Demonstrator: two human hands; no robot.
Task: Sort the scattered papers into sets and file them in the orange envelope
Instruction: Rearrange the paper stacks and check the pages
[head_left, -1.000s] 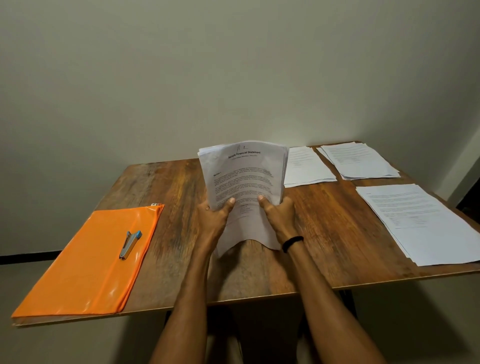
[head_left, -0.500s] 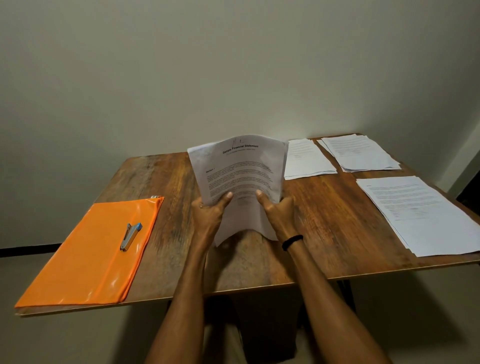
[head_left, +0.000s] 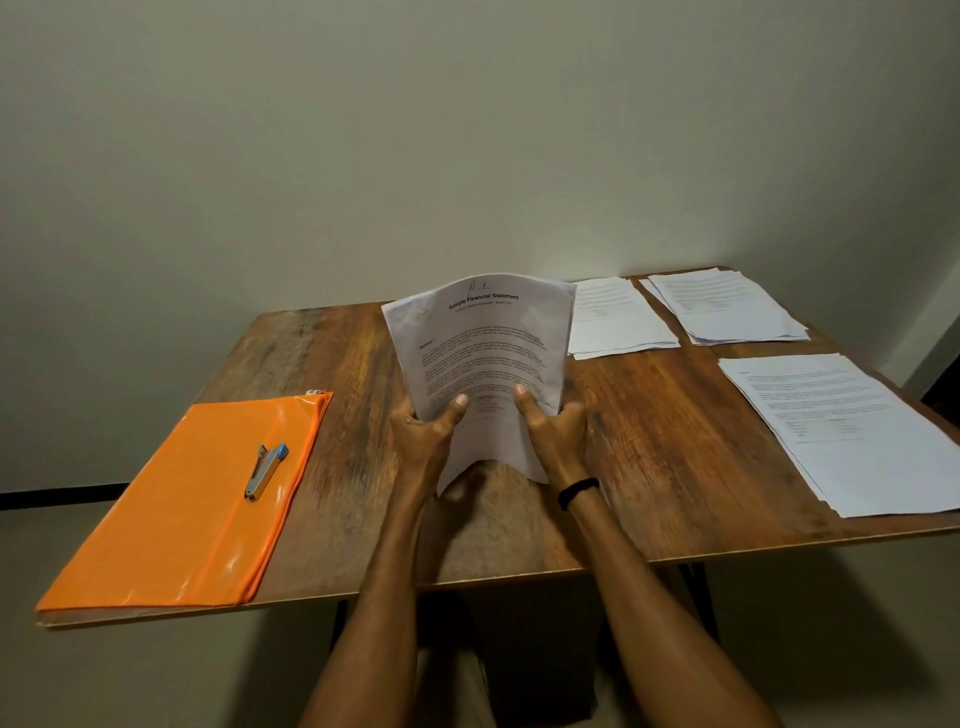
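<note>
Tabletop (head_left: 649, 441); papers (head_left: 483, 353) upright between left grip (head_left: 426, 434), right grip (head_left: 556, 436).

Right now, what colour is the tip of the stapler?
Blue, on the grey stapler atop the orange envelope; head view.

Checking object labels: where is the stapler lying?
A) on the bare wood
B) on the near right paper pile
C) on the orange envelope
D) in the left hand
C: the stapler lies on top of the orange envelope at the table's left side, while the left hand and right hand both grip the upright paper set.
</note>
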